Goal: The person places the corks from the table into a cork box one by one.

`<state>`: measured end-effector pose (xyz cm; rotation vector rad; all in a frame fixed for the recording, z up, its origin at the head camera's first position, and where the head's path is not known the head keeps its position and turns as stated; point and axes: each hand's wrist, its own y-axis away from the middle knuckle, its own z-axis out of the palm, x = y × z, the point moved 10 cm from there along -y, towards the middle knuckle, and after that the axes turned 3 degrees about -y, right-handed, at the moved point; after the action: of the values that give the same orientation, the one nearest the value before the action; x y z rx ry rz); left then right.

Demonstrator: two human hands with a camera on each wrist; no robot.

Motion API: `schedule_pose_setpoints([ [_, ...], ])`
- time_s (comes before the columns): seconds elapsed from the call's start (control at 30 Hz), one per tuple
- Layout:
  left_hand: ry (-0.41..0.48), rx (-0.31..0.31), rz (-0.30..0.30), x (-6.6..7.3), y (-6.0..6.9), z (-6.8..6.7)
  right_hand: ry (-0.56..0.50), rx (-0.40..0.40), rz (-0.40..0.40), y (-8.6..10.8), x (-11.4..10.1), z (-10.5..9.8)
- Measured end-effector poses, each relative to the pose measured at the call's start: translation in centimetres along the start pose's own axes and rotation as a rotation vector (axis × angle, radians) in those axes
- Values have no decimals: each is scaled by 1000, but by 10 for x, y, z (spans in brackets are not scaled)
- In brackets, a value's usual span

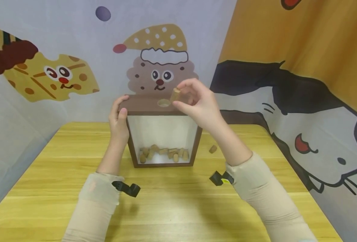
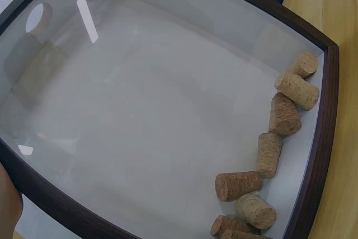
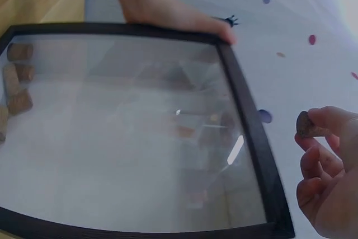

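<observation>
A brown-framed display box (image 1: 163, 165) with a clear front stands upright on the table, and a round hole (image 1: 164, 103) is in its top. Several corks (image 1: 163, 151) lie along its bottom, also seen through the pane in the left wrist view. My left hand (image 1: 118, 121) grips the box's upper left corner, thumb on the front and fingers over the top. Between thumb and fingertips my right hand (image 1: 201, 102) pinches a cork (image 1: 175, 95), held just right of the hole above the box top. In the right wrist view that cork (image 3: 304, 124) appears at the fingertips.
One loose cork (image 1: 213, 149) lies on the wooden table (image 1: 166, 208), right of the box. Behind the table hangs a cloth (image 1: 75, 20) printed with cartoon figures. Black camera mounts (image 1: 127, 189) sit on both wrists.
</observation>
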<state>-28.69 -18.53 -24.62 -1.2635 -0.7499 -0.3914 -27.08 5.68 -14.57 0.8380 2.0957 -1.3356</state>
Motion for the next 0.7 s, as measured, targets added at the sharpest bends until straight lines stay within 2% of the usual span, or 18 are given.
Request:
schedule_pose_setpoints([
  [0.13, 2, 4, -5, -3, 1, -1, 53, -42, 60, -16, 13, 11],
  [0.3, -3, 0, -4, -3, 1, -1, 108, -107, 101, -26, 25, 22],
  [0.47, -1, 1, -9, -3, 1, 0, 167, -164, 122, -30, 29, 29],
  [0.7, -5, -2, 1, 1, 1, 0, 231, -171, 131, -27, 29, 29],
])
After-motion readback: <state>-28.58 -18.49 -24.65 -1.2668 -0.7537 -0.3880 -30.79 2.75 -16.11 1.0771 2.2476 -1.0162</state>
